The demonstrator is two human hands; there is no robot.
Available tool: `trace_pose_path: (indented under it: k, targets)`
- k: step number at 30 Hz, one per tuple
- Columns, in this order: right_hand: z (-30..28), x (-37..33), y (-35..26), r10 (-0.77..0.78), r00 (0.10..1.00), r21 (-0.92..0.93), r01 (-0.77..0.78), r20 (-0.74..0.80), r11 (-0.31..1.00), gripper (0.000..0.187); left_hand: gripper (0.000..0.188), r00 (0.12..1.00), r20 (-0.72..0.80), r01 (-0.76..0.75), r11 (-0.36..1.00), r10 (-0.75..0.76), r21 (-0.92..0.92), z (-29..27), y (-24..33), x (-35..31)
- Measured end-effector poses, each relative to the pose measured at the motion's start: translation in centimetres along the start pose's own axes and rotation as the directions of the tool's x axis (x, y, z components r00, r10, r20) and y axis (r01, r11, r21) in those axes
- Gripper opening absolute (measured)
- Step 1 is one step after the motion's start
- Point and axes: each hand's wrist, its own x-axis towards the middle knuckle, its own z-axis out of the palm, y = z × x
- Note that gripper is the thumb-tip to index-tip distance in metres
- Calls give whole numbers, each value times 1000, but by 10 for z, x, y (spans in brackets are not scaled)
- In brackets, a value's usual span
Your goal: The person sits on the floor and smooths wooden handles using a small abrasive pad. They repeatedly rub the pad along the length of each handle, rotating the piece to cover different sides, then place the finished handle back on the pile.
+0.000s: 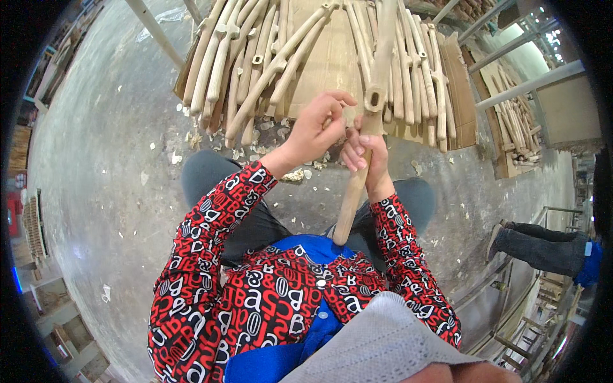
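Pieces of wood (255,70): left, on cardboard | left hand (321,126): fingers part-curled beside bar; contents cannot be told | wooden bar (379,73): slants outward from waist; likely stiff, moderately heavy, non-slip; slot (375,98) edges probably weakest | right hand (370,152): wrapped round plain shaft below slot, judged sound hold.

Left hand (319,126) raised, fingers (337,97) loosely curled, right hand (373,152) near it, closed in a grip, forearms (233,199) reaching forward
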Motion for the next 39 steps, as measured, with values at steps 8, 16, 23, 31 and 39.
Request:
trace_pose_path:
  k: [8,16,23,31,39]
  targets:
    - [-1,-14,13,-67,997,67,66,25,996,24,15,889,81,432,765,-452,-477,2,-4,-3]
    - [14,-34,27,-92,992,-304,62,-87,951,36,26,739,324,673,674,-590,-307,-15,7,0]
    - [8,-29,18,-169,977,-540,71,-134,838,43,25,695,383,715,523,-609,-464,-11,8,-1]
    - [14,-44,36,-307,909,-811,-54,-282,583,52,21,731,271,679,709,-627,-190,-9,2,-5]
    - [5,-111,82,-388,859,-858,-109,-335,501,71,27,768,281,588,808,-575,43,-12,15,6]
